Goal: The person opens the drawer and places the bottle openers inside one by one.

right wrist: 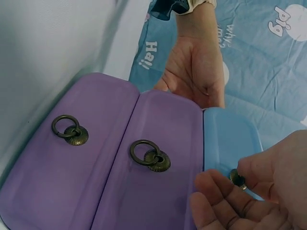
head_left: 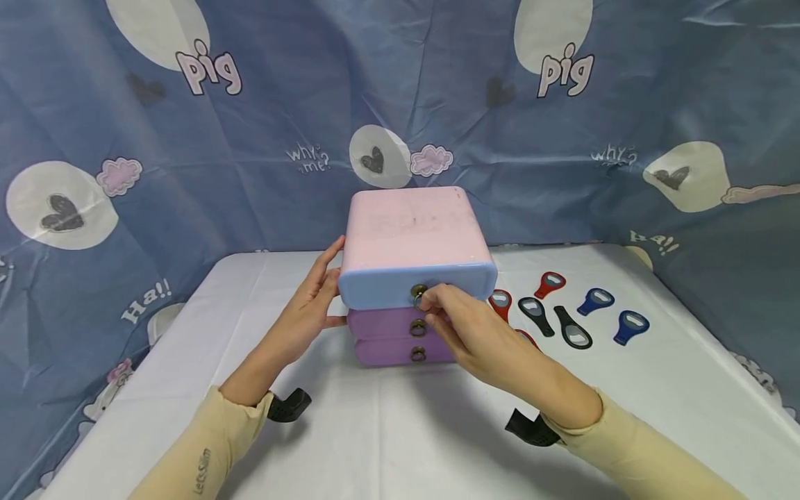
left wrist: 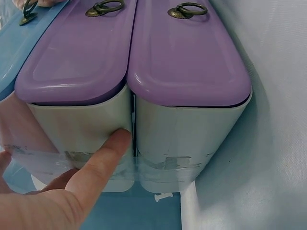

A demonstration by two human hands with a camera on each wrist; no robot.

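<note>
A small drawer cabinet (head_left: 412, 226) has a pink top, a light blue upper drawer front (head_left: 375, 288) and two purple drawer fronts (head_left: 381, 324) below it. Each front carries a bronze ring pull (right wrist: 151, 155). My right hand (head_left: 487, 337) pinches the ring on the blue front between thumb and finger. Its other fingers are bent near the purple front. My left hand (head_left: 303, 312) rests against the cabinet's left side with its fingers extended. In the left wrist view, one digit of the left hand (left wrist: 81, 196) touches the pale side wall of the middle compartment.
Several bottle openers lie to the cabinet's right on the white tablecloth (head_left: 350, 430): red (head_left: 551, 283), black (head_left: 536, 316) and blue (head_left: 596, 301). Part of another red one is hidden behind the right hand. A blue patterned curtain (head_left: 262, 139) hangs behind.
</note>
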